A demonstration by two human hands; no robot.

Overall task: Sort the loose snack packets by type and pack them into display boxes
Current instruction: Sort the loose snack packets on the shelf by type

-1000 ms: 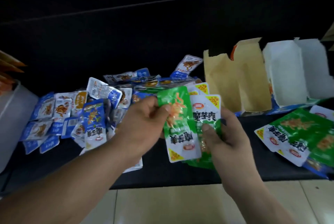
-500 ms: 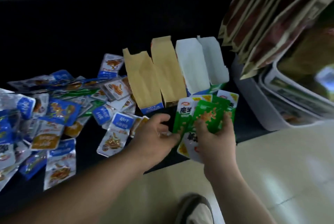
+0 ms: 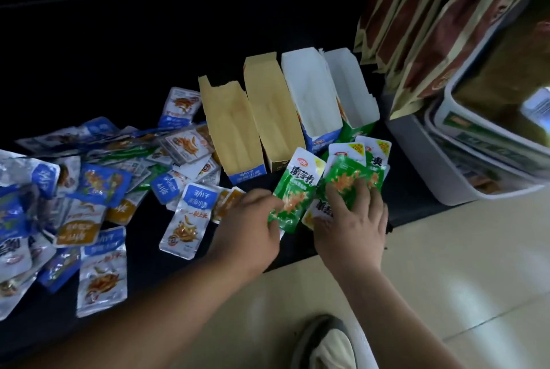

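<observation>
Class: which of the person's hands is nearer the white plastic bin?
Right. The right hand, holding the green packets, lies just left of the bin; the left hand, gripping another green packet, is farther left.

Both bare forearms reach in from the bottom edge, the left forearm (image 3: 140,312) on a long diagonal from the lower left, the right forearm (image 3: 398,318) steeper from the lower right. The left hand (image 3: 248,231) is seen from its back, knuckles up. Its thumb and curled fingers pinch the lower edge of a single green packet (image 3: 293,190). Just beside it, the right hand (image 3: 355,228) lies palm down, its bent fingers (image 3: 361,193) spread over a bunch of green packets (image 3: 352,170) and gripping it. The two hands are close but apart.
</observation>
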